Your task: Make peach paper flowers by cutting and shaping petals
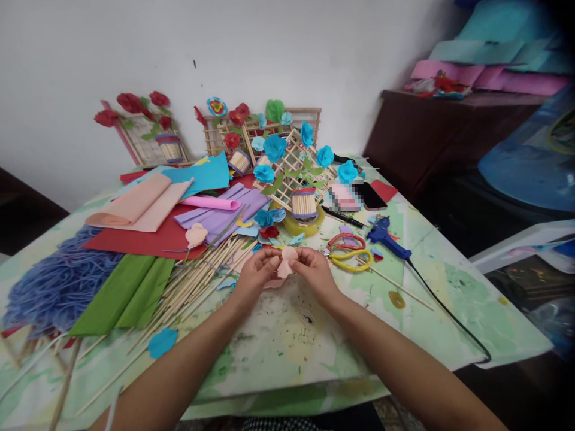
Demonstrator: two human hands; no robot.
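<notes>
Bare forearms reach in over the near edge of a table spread with a green and white patterned cover. At their ends, the left hand and the right hand come together near the middle, thumbs and fingertips of both pinching a small peach paper piece between them. Just right of the hands I see scissors with one red and one yellow handle; farther right lies a blue glue gun, its black cord trailing to the near right. On the left there's a loose bundle of thin sticks, with a round blue cutout on its near side. Folded green paper and a heap of blue yarn lie farther left, and a peach paper flower rests over a red sheet. Beyond the hands, a stick lattice carries blue paper flowers, with a little stick basket low on its front. Red flowers top another panel by the far wall.
</notes>
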